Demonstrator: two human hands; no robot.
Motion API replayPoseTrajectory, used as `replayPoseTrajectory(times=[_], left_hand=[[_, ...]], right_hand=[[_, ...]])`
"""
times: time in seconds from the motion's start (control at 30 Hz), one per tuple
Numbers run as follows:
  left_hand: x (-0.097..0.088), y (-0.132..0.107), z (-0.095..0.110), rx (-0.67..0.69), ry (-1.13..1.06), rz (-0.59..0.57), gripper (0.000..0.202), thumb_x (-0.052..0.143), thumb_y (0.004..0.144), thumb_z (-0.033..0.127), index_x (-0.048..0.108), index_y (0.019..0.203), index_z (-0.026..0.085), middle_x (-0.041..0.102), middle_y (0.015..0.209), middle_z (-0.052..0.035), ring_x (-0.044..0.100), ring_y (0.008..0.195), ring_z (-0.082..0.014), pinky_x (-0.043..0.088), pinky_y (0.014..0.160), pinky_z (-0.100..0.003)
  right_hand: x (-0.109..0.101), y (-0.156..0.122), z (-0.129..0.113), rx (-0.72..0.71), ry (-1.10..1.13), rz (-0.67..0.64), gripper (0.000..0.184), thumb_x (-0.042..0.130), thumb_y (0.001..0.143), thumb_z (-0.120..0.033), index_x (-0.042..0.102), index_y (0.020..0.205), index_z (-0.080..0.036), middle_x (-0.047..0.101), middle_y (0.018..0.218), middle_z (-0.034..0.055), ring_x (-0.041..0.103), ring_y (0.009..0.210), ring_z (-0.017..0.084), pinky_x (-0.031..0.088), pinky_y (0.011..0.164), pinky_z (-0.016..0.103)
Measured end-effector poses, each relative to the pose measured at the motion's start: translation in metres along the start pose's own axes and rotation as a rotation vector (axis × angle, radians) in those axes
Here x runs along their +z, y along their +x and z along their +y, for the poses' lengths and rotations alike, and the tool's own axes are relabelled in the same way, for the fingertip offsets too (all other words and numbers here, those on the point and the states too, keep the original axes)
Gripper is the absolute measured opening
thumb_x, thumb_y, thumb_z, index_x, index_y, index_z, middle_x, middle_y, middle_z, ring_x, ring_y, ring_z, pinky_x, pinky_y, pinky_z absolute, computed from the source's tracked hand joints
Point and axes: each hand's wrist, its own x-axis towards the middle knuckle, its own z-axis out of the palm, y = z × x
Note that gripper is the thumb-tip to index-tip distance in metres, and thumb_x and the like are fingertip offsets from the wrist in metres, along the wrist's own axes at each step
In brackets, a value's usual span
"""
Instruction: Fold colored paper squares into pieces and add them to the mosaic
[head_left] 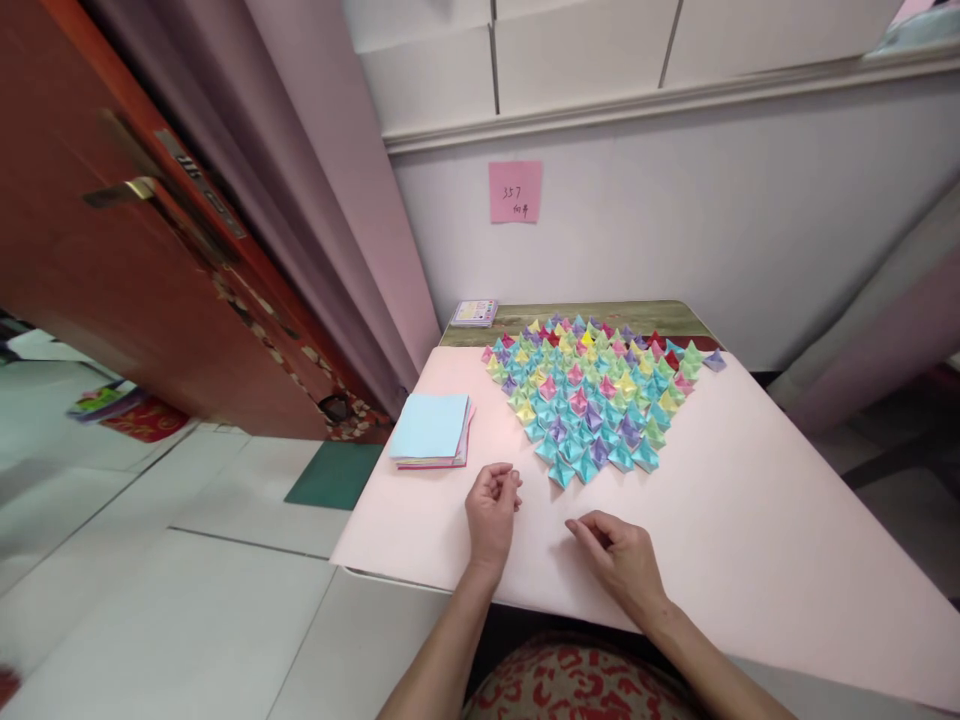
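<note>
My left hand (pixel 493 508) hovers over the front of the table with its fingers curled in toward the thumb, and nothing shows in it. It is nearest to a square stack of coloured paper (pixel 430 428) with a light blue sheet on top. To the right, my right hand (pixel 624 562) has its thumb and forefinger pressed together, with no object visible between them. Beyond both hands, many small folded paper pieces (pixel 592 400) in blue, purple, yellow, pink, green and red lie in a wedge-shaped cluster. Its point faces me.
A pink sheet (pixel 757 530) covers the table. Small printed cards (pixel 475 313) lie at the back left. A pink note (pixel 515 192) marked 357 is on the wall. A purple curtain (pixel 330 180) and red door (pixel 112 230) stand at left; a green mat (pixel 334 474) lies on the floor.
</note>
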Motion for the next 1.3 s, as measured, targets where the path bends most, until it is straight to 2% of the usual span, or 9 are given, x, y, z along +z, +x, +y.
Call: replayPoseTrajectory(times=[0.1,0.2,0.3,0.37,0.5,0.87,1.07,1.2,1.3], left_hand=[[-0.011,0.019,0.021,0.197,0.190,0.119,0.025,0.065,0.082,0.040,0.066,0.096,0.019,0.065,0.080,-0.0035,0.062,0.070,-0.0159,0.052,0.068,-0.029],[-0.032,0.049,0.035,0.407,0.559,0.267,0.022,0.066,0.081,0.037,0.069,0.096,0.021,0.063,0.108,-0.0105,0.061,0.103,-0.0244,0.048,0.094,-0.038],[-0.053,0.077,0.035,0.312,0.965,0.322,0.050,0.073,0.074,0.042,0.064,0.117,0.017,0.044,0.144,-0.0187,0.040,0.134,-0.0360,0.033,0.109,-0.049],[-0.061,0.086,0.030,0.172,1.144,0.268,0.065,0.071,0.075,0.049,0.057,0.127,0.013,0.039,0.149,-0.0230,0.035,0.137,-0.0394,0.030,0.110,-0.052],[-0.063,0.085,0.022,0.098,1.222,0.148,0.056,0.063,0.081,0.044,0.058,0.128,0.013,0.052,0.140,-0.0213,0.045,0.130,-0.0362,0.033,0.107,-0.048],[-0.078,0.096,0.034,0.070,1.105,0.118,0.041,0.060,0.082,0.046,0.070,0.106,0.014,0.069,0.115,-0.0140,0.063,0.107,-0.0276,0.045,0.091,-0.033],[-0.085,0.095,0.041,0.075,1.054,0.167,0.028,0.050,0.085,0.036,0.074,0.082,0.022,0.075,0.090,-0.0069,0.066,0.085,-0.0235,0.044,0.073,-0.029],[-0.093,0.100,0.047,0.077,1.026,0.217,0.024,0.052,0.080,0.032,0.069,0.066,0.021,0.069,0.065,-0.0036,0.063,0.068,-0.0209,0.041,0.063,-0.027],[-0.099,0.101,0.060,0.100,0.989,0.278,0.020,0.054,0.077,0.030,0.068,0.068,0.020,0.067,0.060,-0.0020,0.062,0.061,-0.0199,0.042,0.060,-0.027]], right_hand=[[0.000,0.000,0.001,0.014,0.013,-0.031,0.039,0.054,0.091,-0.050,0.069,0.069,-0.021,0.062,0.054,-0.0003,0.054,0.048,0.014,0.040,0.051,0.023],[-0.002,-0.001,0.002,0.006,0.036,-0.049,0.039,0.053,0.091,-0.051,0.069,0.071,-0.022,0.065,0.058,0.0007,0.057,0.050,0.015,0.041,0.052,0.023],[-0.002,-0.002,0.003,-0.012,0.058,-0.046,0.038,0.053,0.091,-0.051,0.069,0.071,-0.022,0.067,0.060,0.0012,0.059,0.051,0.016,0.042,0.052,0.024],[-0.002,-0.003,0.004,-0.017,0.066,-0.041,0.038,0.053,0.090,-0.050,0.069,0.071,-0.022,0.067,0.061,0.0013,0.059,0.051,0.016,0.043,0.052,0.024],[-0.003,-0.003,0.003,-0.011,0.077,-0.041,0.037,0.054,0.091,-0.048,0.068,0.069,-0.022,0.065,0.058,0.0006,0.057,0.051,0.015,0.042,0.053,0.023],[-0.006,-0.001,0.003,-0.043,0.071,-0.025,0.037,0.052,0.092,-0.045,0.066,0.067,-0.022,0.064,0.057,0.0001,0.056,0.051,0.014,0.040,0.052,0.023],[-0.006,-0.001,0.004,-0.058,0.063,-0.034,0.038,0.051,0.092,-0.047,0.066,0.067,-0.022,0.064,0.057,0.0000,0.057,0.050,0.014,0.041,0.052,0.023],[-0.006,-0.001,0.003,-0.061,0.070,-0.037,0.040,0.050,0.092,-0.050,0.067,0.068,-0.023,0.066,0.058,0.0009,0.059,0.051,0.015,0.042,0.051,0.024],[-0.006,-0.002,0.002,-0.036,0.091,-0.061,0.038,0.052,0.092,-0.050,0.068,0.070,-0.023,0.066,0.060,0.0011,0.059,0.053,0.016,0.043,0.053,0.025]])
